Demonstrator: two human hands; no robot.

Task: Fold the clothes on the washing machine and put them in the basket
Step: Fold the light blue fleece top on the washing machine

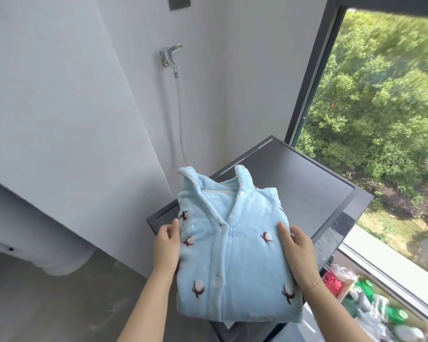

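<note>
Head view: we hold the folded light-blue fleece pyjama top (235, 245) above the dark grey washing machine (307, 183), left hand (166, 245) and right hand (298, 253) fingers gripping its sides.

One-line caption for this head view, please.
Both hands, left and right, grip a folded light-blue fleece top by its sides above the dark washing machine.

Folded garment (235, 245) over washing machine (307, 183) between both hands, window (381, 107) to the right.

Bright daylight from the window (371, 114), blurred trees (386, 99) perhaps motion-smeared, wide-angle bending at edges.
</note>
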